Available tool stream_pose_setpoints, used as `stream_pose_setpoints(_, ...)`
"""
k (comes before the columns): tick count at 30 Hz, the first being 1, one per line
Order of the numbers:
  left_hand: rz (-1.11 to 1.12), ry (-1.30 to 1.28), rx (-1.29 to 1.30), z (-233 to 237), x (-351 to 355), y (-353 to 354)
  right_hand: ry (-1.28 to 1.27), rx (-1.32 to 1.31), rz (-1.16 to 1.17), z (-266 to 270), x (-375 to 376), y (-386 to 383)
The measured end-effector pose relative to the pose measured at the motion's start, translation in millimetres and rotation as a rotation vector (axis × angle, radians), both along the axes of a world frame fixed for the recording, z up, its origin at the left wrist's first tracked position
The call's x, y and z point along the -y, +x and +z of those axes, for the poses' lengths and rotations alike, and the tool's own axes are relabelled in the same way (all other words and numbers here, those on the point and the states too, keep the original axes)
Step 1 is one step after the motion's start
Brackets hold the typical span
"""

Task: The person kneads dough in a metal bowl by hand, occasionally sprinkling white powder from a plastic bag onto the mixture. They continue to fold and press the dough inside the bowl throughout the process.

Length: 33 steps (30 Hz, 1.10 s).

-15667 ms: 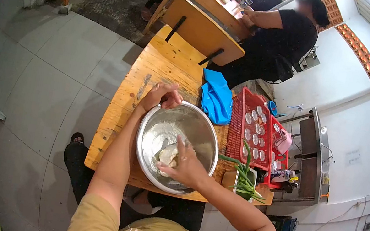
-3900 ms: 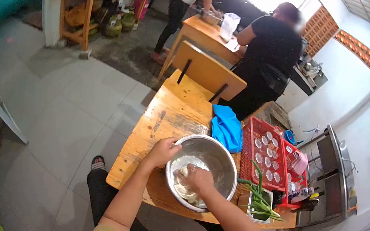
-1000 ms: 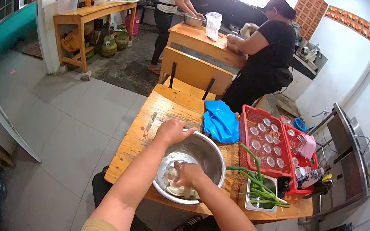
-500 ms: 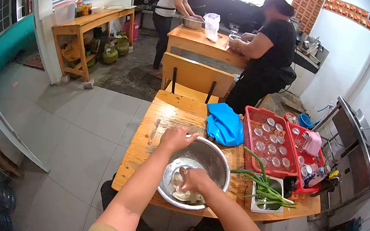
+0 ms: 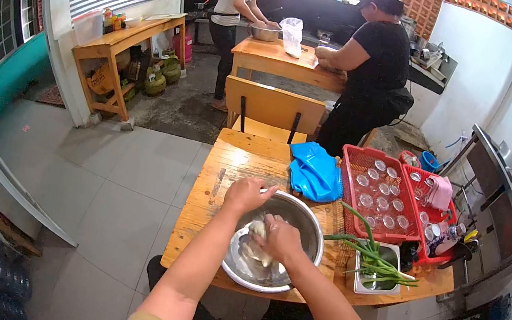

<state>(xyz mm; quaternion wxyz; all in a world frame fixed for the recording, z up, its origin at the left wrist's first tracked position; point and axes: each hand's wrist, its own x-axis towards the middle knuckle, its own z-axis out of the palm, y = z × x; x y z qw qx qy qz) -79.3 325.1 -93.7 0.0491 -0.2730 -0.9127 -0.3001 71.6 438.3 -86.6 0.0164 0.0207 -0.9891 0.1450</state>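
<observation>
A large metal bowl (image 5: 312, 236) sits on the wooden table (image 5: 199, 201) in front of me. My left hand (image 5: 248, 195) grips the bowl's rim at its upper left. Inside the bowl, my right hand (image 5: 279, 239) has its fingers around a pale, soft dough-like mass (image 5: 262, 255), part of which hangs down towards the bowl's bottom. The inner wall of the bowl has whitish smears. Beyond the bowl lies a crumpled blue plastic bag (image 5: 315, 173).
Green onions (image 5: 380, 267) lie across a metal container (image 5: 357, 280) at the right. Behind are red baskets (image 5: 351, 175) with glass jars. Two people work at a farther table (image 5: 257, 49), one beside a metal bowl (image 5: 265, 33). A chair (image 5: 271, 103) stands between the tables.
My right hand has moved up in the bowl, lifting part of the pale mass. The view has shifted slightly. The person in black now has the head turned more to the side.
</observation>
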Motion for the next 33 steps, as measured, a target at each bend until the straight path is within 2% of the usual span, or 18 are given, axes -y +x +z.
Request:
stream_pose_setpoints(4, -0.006, -0.021, 0.011, 9, 1, 3, -0.020, -0.039, -0.041, 9, 1, 3)
stream_pose_setpoints(7, -0.012, -0.018, 0.076, 9, 2, 2, -0.003, -0.092, 0.035, 1, 3, 7)
stream_pose_setpoints(9, -0.016, -0.053, 0.093, 6, 4, 3, -0.083, -0.108, 0.120, -7, 2, 3)
stream_pose_setpoints(14, -0.046, -0.058, 0.085, 1, 1, -9, -0.021, -0.119, 0.207, -19, -2, 12)
stream_pose_setpoints(16, -0.018, -0.062, 0.113, 1, 5, -5, -0.103, -0.069, 0.350, -29, -11, 17)
stream_pose_setpoints(17, -0.010, -0.057, 0.121, 3, 8, -6, 0.063, -0.065, 0.443, -32, -18, 23)
stream_pose_setpoints(18, -0.007, -0.052, 0.105, 4, 8, -5, 0.062, -0.051, 0.450, -21, -19, 32)
stream_pose_setpoints(20, -0.001, -0.049, 0.120, 2, 7, -4, 0.054, -0.095, 0.390, 14, -16, 47)
stream_pose_setpoints(21, 0.004, -0.048, 0.079, 2, 6, -6, -0.077, -0.056, 0.341, 10, -24, 47)
stream_pose_setpoints(22, 0.007, -0.048, 0.049, -4, 6, -3, -0.374, 0.231, 0.016, 35, -13, 49)
stream_pose_setpoints(24, 0.033, -0.064, 0.051, -5, 5, -5, -0.154, -0.109, 0.004, 25, -13, 44)
stream_pose_setpoints(25, 0.050, -0.078, 0.024, -6, 4, -4, -0.156, -0.091, 0.001, 23, -11, 44)
stream_pose_setpoints(27, 0.064, -0.069, 0.018, -6, 5, -2, 0.150, -0.030, 0.054, 21, -2, 38)
stream_pose_setpoints(28, 0.078, -0.054, 0.006, -7, 5, 0, 0.152, -0.020, 0.053, 17, 3, 35)
stream_pose_setpoints(30, 0.076, -0.069, 0.054, -4, 6, 1, 0.088, 0.468, 0.016, 3, 11, 26)
stream_pose_setpoints(33, 0.066, -0.003, 0.057, 1, 10, 10, 0.228, 0.568, 0.141, 0, 21, 31)
